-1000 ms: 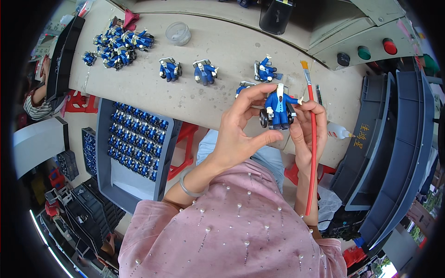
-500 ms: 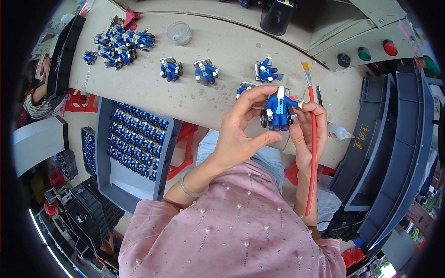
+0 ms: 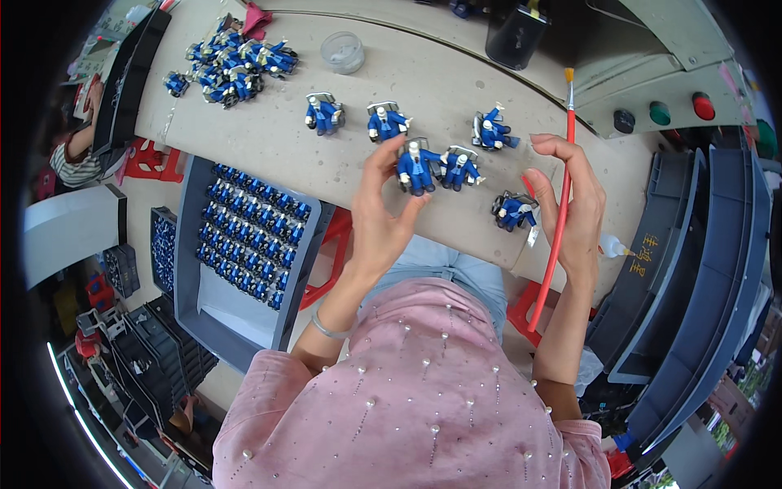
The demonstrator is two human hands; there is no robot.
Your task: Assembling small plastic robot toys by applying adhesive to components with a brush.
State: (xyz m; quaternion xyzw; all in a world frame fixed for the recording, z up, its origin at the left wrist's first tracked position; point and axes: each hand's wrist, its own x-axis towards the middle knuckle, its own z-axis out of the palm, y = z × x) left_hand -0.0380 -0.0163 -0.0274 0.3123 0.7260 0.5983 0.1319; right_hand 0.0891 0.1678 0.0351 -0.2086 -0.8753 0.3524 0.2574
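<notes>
Between the thumb and fingers of my left hand [image 3: 383,208] is a small figurine [image 3: 418,169] in a blue suit, with a white head, seated in a dark wheeled chair. It is at the near part of the table, beside a similar seated figurine [image 3: 459,169]. My right hand [image 3: 577,208] has its fingertips apart and holds a paintbrush [image 3: 562,208] with a long red handle; the orange bristles point away from me. Just left of that hand sits another seated figurine [image 3: 515,212]. Farther back stand three more: a left one [image 3: 324,114], a middle one [image 3: 387,122] and a right one [image 3: 494,129].
A heap of figurines [image 3: 236,65] lies at the far left of the table [image 3: 269,134], near a clear round tub [image 3: 342,53]. A grey crate [image 3: 189,244] at lower left holds rows of figurines. A white bottle [image 3: 612,247] and grey trays [image 3: 709,269] are at right.
My left hand has carried the figurine leftward to the table's near part. My right hand has let go of it and moved right, keeping the paintbrush. A figurine between the hands now shows.
</notes>
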